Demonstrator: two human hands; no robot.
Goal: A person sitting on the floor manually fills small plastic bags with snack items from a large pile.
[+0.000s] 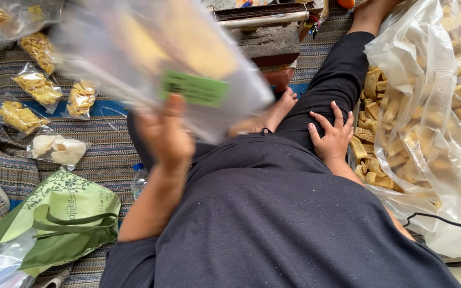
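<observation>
Head view: a clear packet (161,64) with a green rectangular label, blurred and apparently holding yellow snacks, is raised in the left hand (164,136), fingers closed on its lower edge. Right hand (333,136) rests spread on the black-trousered knee. Small sealed snack bags (38,88) lie left on the striped mat (108,154).

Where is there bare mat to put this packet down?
Bare striped mat lies between the small snack packets, the green bag and your left hand. The right side is crowded: the big clear snack sack presses against your right hand.
</observation>
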